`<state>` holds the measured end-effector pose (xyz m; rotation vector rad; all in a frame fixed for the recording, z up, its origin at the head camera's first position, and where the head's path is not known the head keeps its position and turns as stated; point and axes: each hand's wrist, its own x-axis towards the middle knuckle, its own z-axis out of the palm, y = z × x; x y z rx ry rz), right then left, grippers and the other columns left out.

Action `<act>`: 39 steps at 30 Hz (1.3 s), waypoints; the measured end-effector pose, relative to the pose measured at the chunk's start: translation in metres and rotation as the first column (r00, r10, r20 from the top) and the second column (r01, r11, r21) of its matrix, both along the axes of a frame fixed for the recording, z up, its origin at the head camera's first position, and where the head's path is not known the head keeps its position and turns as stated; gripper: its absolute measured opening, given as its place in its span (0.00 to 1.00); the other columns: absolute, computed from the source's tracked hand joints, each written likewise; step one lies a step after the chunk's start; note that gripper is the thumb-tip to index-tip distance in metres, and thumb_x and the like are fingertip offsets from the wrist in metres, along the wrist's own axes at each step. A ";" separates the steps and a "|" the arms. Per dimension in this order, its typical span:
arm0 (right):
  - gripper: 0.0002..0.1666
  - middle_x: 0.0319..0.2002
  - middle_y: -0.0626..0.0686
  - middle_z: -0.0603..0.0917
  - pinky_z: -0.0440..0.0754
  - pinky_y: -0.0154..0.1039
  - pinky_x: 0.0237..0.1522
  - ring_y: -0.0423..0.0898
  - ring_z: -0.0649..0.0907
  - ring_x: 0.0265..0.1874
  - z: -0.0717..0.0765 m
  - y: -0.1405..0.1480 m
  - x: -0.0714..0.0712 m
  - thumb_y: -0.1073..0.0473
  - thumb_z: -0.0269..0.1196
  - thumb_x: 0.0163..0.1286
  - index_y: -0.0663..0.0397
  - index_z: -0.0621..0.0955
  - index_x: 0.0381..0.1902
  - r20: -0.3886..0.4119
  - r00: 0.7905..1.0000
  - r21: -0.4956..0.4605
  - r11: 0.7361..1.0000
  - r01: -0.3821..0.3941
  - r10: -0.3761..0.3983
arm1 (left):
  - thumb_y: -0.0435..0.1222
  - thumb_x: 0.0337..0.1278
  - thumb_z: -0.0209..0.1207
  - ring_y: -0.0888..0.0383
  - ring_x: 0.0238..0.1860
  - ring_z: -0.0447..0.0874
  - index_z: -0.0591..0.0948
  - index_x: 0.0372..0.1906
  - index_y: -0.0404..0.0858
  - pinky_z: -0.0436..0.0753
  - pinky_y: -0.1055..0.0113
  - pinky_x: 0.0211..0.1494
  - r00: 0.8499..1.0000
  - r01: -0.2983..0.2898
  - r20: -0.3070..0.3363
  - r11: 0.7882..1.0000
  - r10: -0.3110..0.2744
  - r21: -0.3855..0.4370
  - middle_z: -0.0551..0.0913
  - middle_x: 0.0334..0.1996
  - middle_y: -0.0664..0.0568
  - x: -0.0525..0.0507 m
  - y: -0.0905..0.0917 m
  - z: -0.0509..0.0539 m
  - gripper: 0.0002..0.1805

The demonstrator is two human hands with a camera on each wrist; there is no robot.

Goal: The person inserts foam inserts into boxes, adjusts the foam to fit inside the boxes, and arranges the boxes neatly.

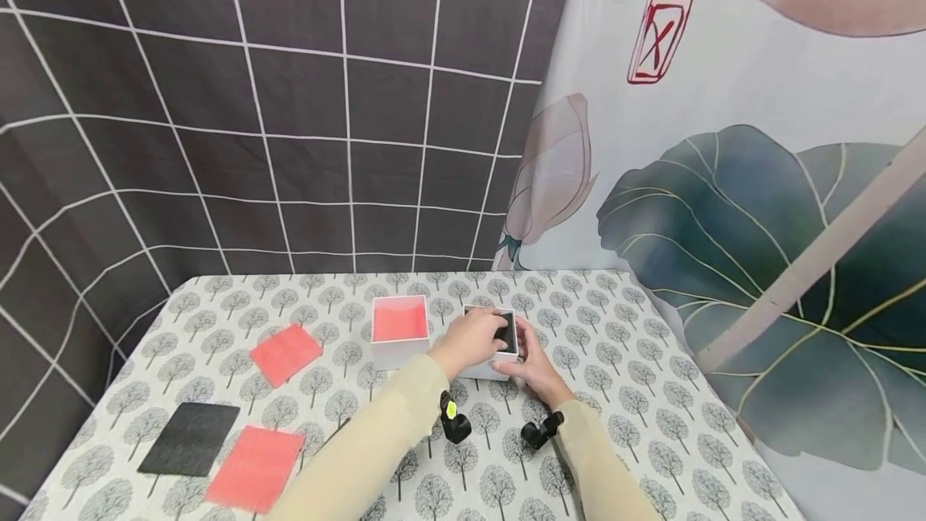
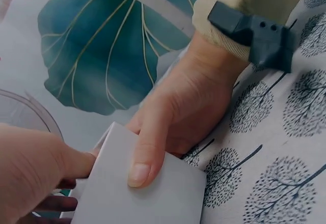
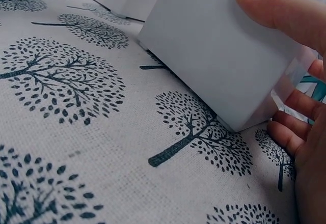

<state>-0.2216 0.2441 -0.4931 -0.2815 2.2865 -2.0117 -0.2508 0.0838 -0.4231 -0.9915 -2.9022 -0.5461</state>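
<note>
A white open-topped box [image 1: 486,372] stands at the middle of the table, with black cloth [image 1: 510,334] inside. My left hand [image 1: 472,338] reaches over its rim, fingers down at the cloth; the fingertips are partly hidden by the box wall in the left wrist view. My right hand [image 1: 537,366] grips the box's right corner. Its thumb [image 3: 282,12] lies on the near wall, and the other fingers bend round the side. Just left stands a second white box [image 1: 400,354] with red cloth [image 1: 400,320] inside.
On the table's left side lie a red cloth square [image 1: 286,354], a black cloth square [image 1: 190,439] and another red square [image 1: 256,468]. A dark edge shows beside my left sleeve. A tree-print tablecloth [image 1: 600,424] covers the table; curtains hang behind and to the right.
</note>
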 end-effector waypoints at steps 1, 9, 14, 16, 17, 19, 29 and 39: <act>0.52 0.56 0.63 0.65 0.78 0.40 0.48 0.49 0.75 0.48 0.000 0.000 0.000 0.73 0.66 0.52 0.55 0.52 0.70 0.005 1.000 -0.003 1.000 0.000 0.000 | 0.44 0.55 0.62 0.52 0.54 0.75 0.81 0.51 0.45 0.81 0.58 0.46 1.000 -0.008 -0.006 1.000 0.008 0.020 0.76 0.57 0.50 0.002 -0.002 0.000 0.18; 0.53 0.56 0.61 0.65 0.78 0.40 0.48 0.50 0.74 0.48 -0.001 0.001 -0.001 0.72 0.67 0.52 0.53 0.52 0.70 0.028 1.000 -0.015 1.000 0.004 -0.004 | 0.49 0.58 0.58 0.52 0.54 0.75 0.80 0.52 0.42 0.81 0.59 0.47 0.998 -0.044 -0.042 0.992 0.049 0.118 0.77 0.55 0.50 0.014 -0.015 0.002 0.21; 0.53 0.55 0.62 0.65 0.79 0.40 0.47 0.50 0.73 0.48 -0.001 0.000 0.000 0.73 0.67 0.52 0.53 0.52 0.70 -0.004 1.000 -0.019 1.000 0.006 -0.006 | 0.48 0.58 0.58 0.54 0.50 0.77 0.81 0.49 0.41 0.82 0.60 0.45 0.996 -0.050 -0.061 0.984 0.061 0.172 0.79 0.50 0.51 0.020 -0.024 -0.001 0.19; 0.53 0.55 0.62 0.65 0.79 0.40 0.47 0.51 0.74 0.47 -0.003 -0.001 0.000 0.73 0.67 0.52 0.54 0.52 0.70 -0.011 1.000 -0.018 1.000 0.004 -0.005 | 0.47 0.58 0.58 0.54 0.49 0.77 0.81 0.49 0.40 0.81 0.59 0.46 0.996 -0.058 -0.060 0.979 0.071 0.193 0.79 0.50 0.51 0.023 -0.027 -0.003 0.19; 0.52 0.55 0.62 0.65 0.79 0.40 0.47 0.50 0.73 0.47 -0.003 -0.001 0.000 0.73 0.67 0.52 0.53 0.52 0.70 -0.011 1.000 -0.015 1.000 0.003 -0.003 | 0.47 0.58 0.58 0.54 0.49 0.77 0.81 0.49 0.40 0.81 0.59 0.46 0.995 -0.063 -0.060 0.978 0.077 0.198 0.79 0.50 0.51 0.024 -0.029 -0.004 0.19; 0.52 0.55 0.62 0.65 0.79 0.39 0.46 0.50 0.74 0.47 -0.004 -0.001 0.000 0.72 0.67 0.53 0.54 0.52 0.70 -0.011 1.000 -0.001 1.000 0.002 -0.002 | 0.47 0.59 0.57 0.54 0.51 0.76 0.81 0.50 0.40 0.80 0.59 0.50 0.995 -0.068 -0.055 0.976 0.081 0.205 0.79 0.50 0.51 0.027 -0.033 -0.006 0.19; 0.52 0.54 0.60 0.66 0.77 0.37 0.45 0.48 0.73 0.45 -0.003 -0.002 0.001 0.71 0.67 0.54 0.57 0.52 0.70 -0.046 0.999 0.027 1.000 0.007 -0.005 | 0.47 0.60 0.56 0.51 0.58 0.72 0.80 0.50 0.38 0.74 0.57 0.58 0.995 -0.052 -0.075 0.970 0.072 0.237 0.76 0.56 0.47 0.040 -0.050 -0.016 0.20; 0.54 0.53 0.60 0.68 0.77 0.39 0.48 0.49 0.74 0.46 -0.024 0.006 -0.011 0.73 0.69 0.49 0.52 0.54 0.70 -0.054 0.998 -0.018 0.999 0.028 -0.029 | 0.46 0.59 0.57 0.50 0.59 0.71 0.78 0.53 0.37 0.75 0.55 0.57 0.994 -0.071 -0.063 0.961 0.091 0.268 0.74 0.57 0.47 0.060 -0.070 -0.023 0.21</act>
